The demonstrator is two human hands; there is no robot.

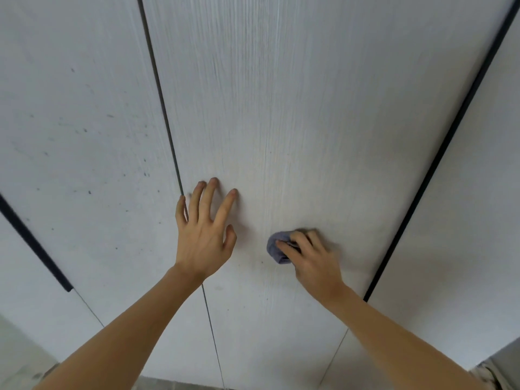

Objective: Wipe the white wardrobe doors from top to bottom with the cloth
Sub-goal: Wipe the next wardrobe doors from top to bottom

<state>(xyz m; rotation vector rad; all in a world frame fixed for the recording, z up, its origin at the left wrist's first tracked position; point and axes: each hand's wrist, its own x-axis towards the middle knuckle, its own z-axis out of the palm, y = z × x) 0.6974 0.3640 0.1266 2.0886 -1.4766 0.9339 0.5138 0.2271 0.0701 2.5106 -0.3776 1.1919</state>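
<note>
1. Against the middle white wardrobe door (295, 122), a matte panel with fine vertical grain, a small bunched grey-blue cloth (277, 249) is pressed under the right hand (312, 260), whose fingers curl over it and hold it to the surface.
2. Just beside the cloth, at about the same height, the left hand (204, 235) lies with its fingers straight and spread, the fingertips touching the same door near its left edge; it holds nothing.
3. Bare door separates the hands, which stay apart.
4. Left of the spread hand runs a thin dark gap, and beyond it a neighbouring white door (84, 136) flecked with small dark spots.
5. Right of the cloth, a long black strip (439, 156) borders the middle door.
6. Another black strip (33, 243) crosses the lower left.
</note>
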